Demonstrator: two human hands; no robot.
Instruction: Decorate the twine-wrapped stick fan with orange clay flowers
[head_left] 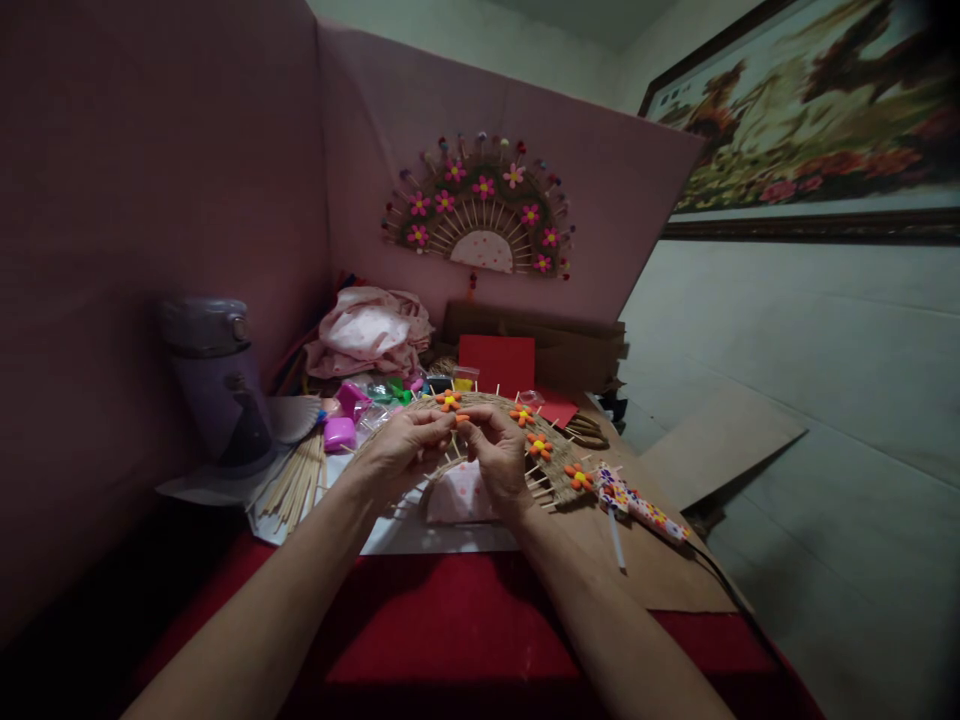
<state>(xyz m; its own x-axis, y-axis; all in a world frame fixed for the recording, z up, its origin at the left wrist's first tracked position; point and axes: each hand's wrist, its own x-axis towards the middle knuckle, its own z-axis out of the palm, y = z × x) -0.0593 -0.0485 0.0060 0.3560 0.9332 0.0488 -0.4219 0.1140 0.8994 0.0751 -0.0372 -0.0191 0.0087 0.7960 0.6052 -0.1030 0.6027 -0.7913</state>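
Observation:
My left hand (409, 442) and my right hand (496, 450) meet at the fingertips above a fan-shaped craft piece (561, 462). Between the pinched fingers shows a small bit of orange clay (461, 420), partly hidden, and both hands are closed on it. The fan is wrapped in twine, with thin sticks poking out of its curved edge and a spotted pale cloth half-circle (459, 495) at its base. Several orange clay flowers (539, 446) with yellow centres sit along its band. A flower-patterned glue gun (645, 510) lies to the right of the fan.
Left of the fan are a bundle of thin sticks (296, 485), a pink container (340, 434) and a purple tumbler (217, 385). Bunched pink cloth (371, 335) and red card (496, 363) lie behind. A finished-looking fan (484, 188) hangs on the pink board. The glue gun's cord (724, 575) runs right.

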